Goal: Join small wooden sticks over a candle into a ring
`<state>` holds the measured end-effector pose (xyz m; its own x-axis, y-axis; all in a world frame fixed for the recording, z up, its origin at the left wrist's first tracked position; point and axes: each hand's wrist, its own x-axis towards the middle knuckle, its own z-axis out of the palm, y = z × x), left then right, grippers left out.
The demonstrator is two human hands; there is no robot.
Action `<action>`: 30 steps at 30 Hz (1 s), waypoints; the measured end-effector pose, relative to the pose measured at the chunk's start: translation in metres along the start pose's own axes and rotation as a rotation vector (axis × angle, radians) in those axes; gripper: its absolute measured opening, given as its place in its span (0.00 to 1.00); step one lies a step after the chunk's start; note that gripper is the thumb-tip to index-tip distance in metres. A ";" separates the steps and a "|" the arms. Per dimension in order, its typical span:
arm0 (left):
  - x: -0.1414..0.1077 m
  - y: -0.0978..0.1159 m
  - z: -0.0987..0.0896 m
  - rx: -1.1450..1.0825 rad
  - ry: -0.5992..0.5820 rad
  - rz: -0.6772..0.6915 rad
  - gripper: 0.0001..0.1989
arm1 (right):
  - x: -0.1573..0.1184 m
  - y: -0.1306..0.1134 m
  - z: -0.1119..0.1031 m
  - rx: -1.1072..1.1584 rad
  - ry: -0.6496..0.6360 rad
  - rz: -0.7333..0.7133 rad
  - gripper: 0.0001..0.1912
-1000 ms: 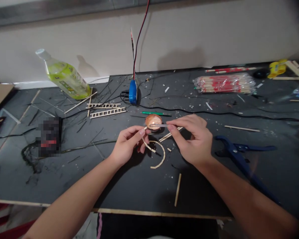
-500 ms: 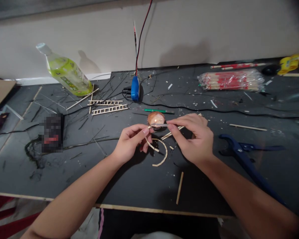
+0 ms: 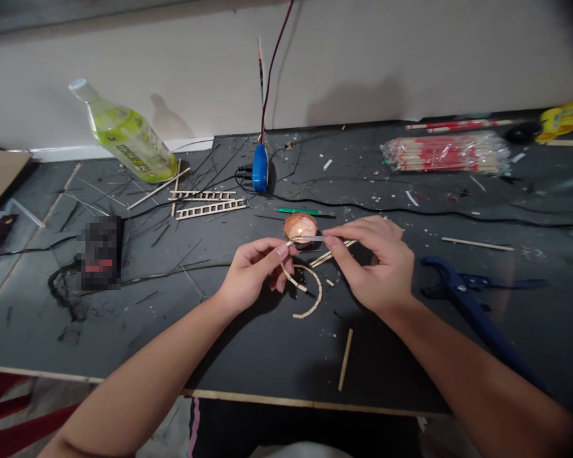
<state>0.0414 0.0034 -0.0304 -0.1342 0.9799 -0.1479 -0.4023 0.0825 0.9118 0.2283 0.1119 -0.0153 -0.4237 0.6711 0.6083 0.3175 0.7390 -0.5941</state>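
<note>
My left hand (image 3: 255,273) is closed in a pinch on a curved strip of short wooden stick pieces (image 3: 293,278), which hangs below the fingers. My right hand (image 3: 379,264) pinches a thin whitish, translucent stick (image 3: 314,240), its far end touching or nearly touching the strip at my left fingertips. Just behind the stick, a small copper-coloured bowl (image 3: 293,222) has a bright glow inside, like a candle flame. An arc of similar wooden pieces (image 3: 319,292) curves below; I cannot tell whether it joins the held strip. Thin wooden sticks (image 3: 322,257) lie by my right fingers.
Blue cutters (image 3: 463,299) lie at right, and a loose stick (image 3: 345,359) near the front edge. Behind are small wooden ladders (image 3: 210,208), a green-labelled bottle (image 3: 131,143), a blue plug block (image 3: 260,168) with cables, and a bag of sticks (image 3: 446,152).
My right hand has shifted very slightly to the right with the translucent stick. The view has moved a little; both grips look the same.
</note>
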 end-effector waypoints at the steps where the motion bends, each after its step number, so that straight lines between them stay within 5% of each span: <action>1: 0.000 0.000 0.000 0.002 0.002 -0.001 0.11 | 0.000 0.000 0.000 0.002 -0.002 -0.003 0.03; 30: -0.001 0.004 0.004 0.018 0.034 -0.025 0.14 | 0.003 0.001 -0.004 -0.032 0.043 -0.009 0.04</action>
<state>0.0436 0.0035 -0.0256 -0.1557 0.9707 -0.1831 -0.3891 0.1101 0.9146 0.2312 0.1152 -0.0121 -0.3903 0.6661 0.6356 0.3413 0.7458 -0.5721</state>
